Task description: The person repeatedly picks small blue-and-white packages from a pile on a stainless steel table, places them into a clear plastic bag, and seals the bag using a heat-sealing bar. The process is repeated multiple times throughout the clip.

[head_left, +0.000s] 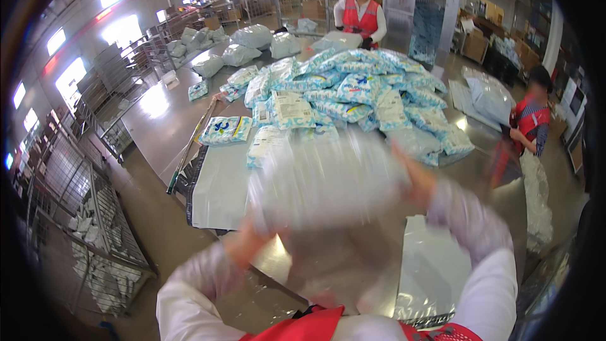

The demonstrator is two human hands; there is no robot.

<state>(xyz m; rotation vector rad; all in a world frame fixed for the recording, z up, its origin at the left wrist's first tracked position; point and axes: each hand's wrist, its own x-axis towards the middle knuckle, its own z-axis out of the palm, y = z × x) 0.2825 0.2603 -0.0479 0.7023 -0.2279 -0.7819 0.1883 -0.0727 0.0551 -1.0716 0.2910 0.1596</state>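
Illumination is strongest at upper left, where rectangular white windows are overexposed. Glare spots mark the smooth grey metal bench left of centre. Motion blur affects the large whitish plastic parcel at centre, the bare left hand and the bare right hand. Fisheye distortion bends edges; black vignetting fills the corners.

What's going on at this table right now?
The person's left hand and right hand hold a bulging pale plastic parcel between them, motion-blurred, over the metal table. Beyond it lies a heap of blue-and-white packets. A flat grey mailer bag lies left of the parcel. Across the table, one co-worker has hands at a pale bag; a second co-worker stands at the right.
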